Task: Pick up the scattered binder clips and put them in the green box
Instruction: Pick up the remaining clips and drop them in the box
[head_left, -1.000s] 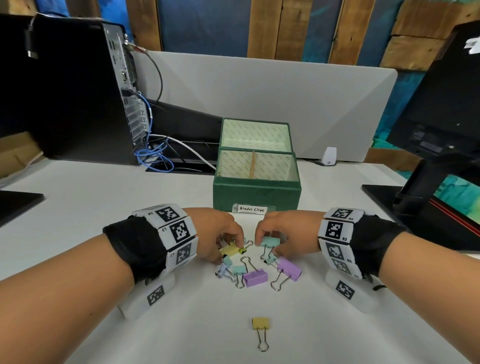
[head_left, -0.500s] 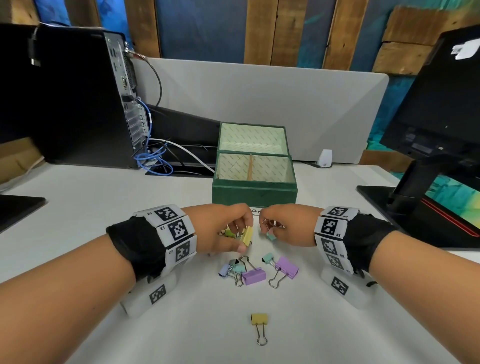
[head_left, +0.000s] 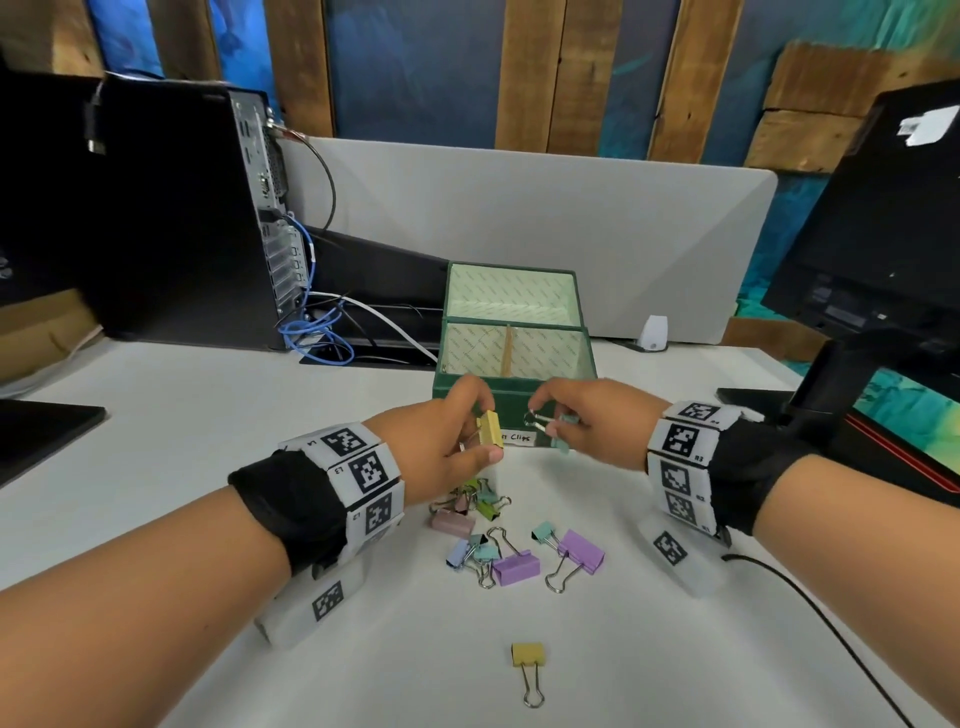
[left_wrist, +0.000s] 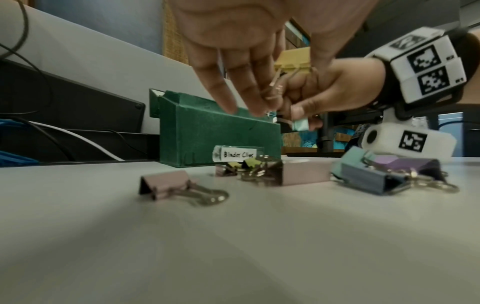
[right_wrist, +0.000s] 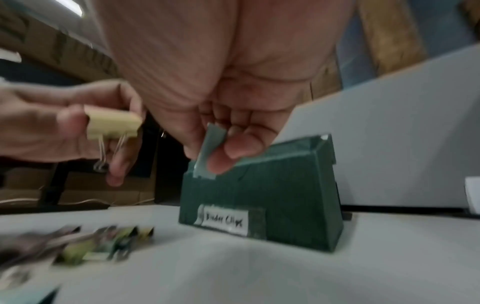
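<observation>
My left hand (head_left: 467, 431) pinches a yellow binder clip (head_left: 491, 428) just in front of the green box (head_left: 470, 387). My right hand (head_left: 566, 421) pinches a small teal binder clip (head_left: 563, 434) beside it, over the box's label. The box stands open, lid tilted back, a divider inside. Several clips lie below the hands: a pink clip (head_left: 453, 522), two purple clips (head_left: 515, 566), small teal and green ones. A lone yellow clip (head_left: 528, 656) lies nearer to me. The left wrist view shows the yellow clip (left_wrist: 293, 61) and teal clip (left_wrist: 301, 124) held; the right wrist view shows the teal clip (right_wrist: 211, 148) between thumb and finger.
A black computer tower (head_left: 171, 218) with tangled blue cables (head_left: 317, 338) stands at the back left. A monitor on its stand (head_left: 883, 249) is at the right. A grey divider panel (head_left: 519, 228) rises behind the box. A black cable (head_left: 810, 613) trails from my right wrist.
Both hands have lifted off the clip pile and moved forward toward the box, the left carrying the yellow clip and the right the small teal clip.
</observation>
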